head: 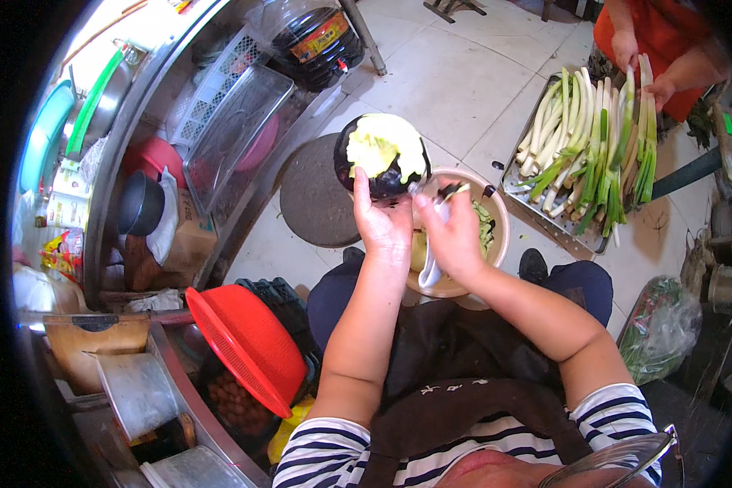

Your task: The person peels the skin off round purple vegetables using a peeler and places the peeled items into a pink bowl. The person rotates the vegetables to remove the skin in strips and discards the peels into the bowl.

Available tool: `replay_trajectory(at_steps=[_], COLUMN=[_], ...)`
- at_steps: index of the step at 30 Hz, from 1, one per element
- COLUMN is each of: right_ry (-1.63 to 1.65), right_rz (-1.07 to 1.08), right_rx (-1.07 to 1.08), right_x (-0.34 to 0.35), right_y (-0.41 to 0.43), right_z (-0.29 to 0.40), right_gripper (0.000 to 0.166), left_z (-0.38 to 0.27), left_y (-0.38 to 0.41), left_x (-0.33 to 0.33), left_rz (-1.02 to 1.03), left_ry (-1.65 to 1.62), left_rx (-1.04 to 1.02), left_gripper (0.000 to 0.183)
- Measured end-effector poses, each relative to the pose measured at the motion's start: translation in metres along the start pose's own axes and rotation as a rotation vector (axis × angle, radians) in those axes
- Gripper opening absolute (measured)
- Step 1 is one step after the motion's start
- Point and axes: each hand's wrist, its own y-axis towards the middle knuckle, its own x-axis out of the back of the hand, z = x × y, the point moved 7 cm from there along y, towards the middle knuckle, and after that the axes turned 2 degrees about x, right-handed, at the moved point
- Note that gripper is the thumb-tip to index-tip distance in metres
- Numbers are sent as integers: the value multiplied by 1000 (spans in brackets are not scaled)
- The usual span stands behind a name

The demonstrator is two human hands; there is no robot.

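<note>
My left hand [383, 224] grips a large round eggplant [381, 152] from below. Much of its top is bare, pale flesh, while glossy dark purple skin stays around the sides. Close against its right side, my right hand [454, 235] is closed around a peeler with a white handle [432, 268]. The peeler's head is blurred, and a strip of dark peel clings by my fingers. Beneath both hands a beige basin [501, 235] stands on the floor between my feet. Green and dark peelings [483, 229] lie inside it, partly hidden by my right hand.
At the right, a co-worker's hands [660, 88] hold scallions [604, 140] over a perforated metal tray [601, 244]. A dark round disc [317, 195] lies left of the basin. Metal shelving [165, 85] and a red plastic colander [250, 348] stand left; bagged greens [662, 329] lie right.
</note>
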Motion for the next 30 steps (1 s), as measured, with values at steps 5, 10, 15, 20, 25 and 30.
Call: replay_trajectory(at_steps=[5, 10, 15, 20, 25, 30], right_ry=[112, 58, 37, 694, 506, -5], right_rz=[-65, 39, 102, 78, 225, 21], right_rx=[83, -20, 16, -762, -585, -48], right_x=[19, 29, 28, 10, 1, 5], right_y=[38, 51, 54, 29, 19, 21], right_z=[5, 5, 14, -38, -17, 16], right_gripper=[50, 51, 51, 44, 44, 37], left_z=[10, -5, -23, -24, -28, -6], left_y=[-7, -10, 0, -4, 3, -6], left_x=[3, -13, -3, -4, 4, 7], left_rz=[131, 311, 299, 199, 162, 81], left_ry=[216, 318, 314, 211, 317, 189], left_rx=[234, 207, 200, 195, 123, 185], left_gripper=[54, 51, 54, 56, 57, 54])
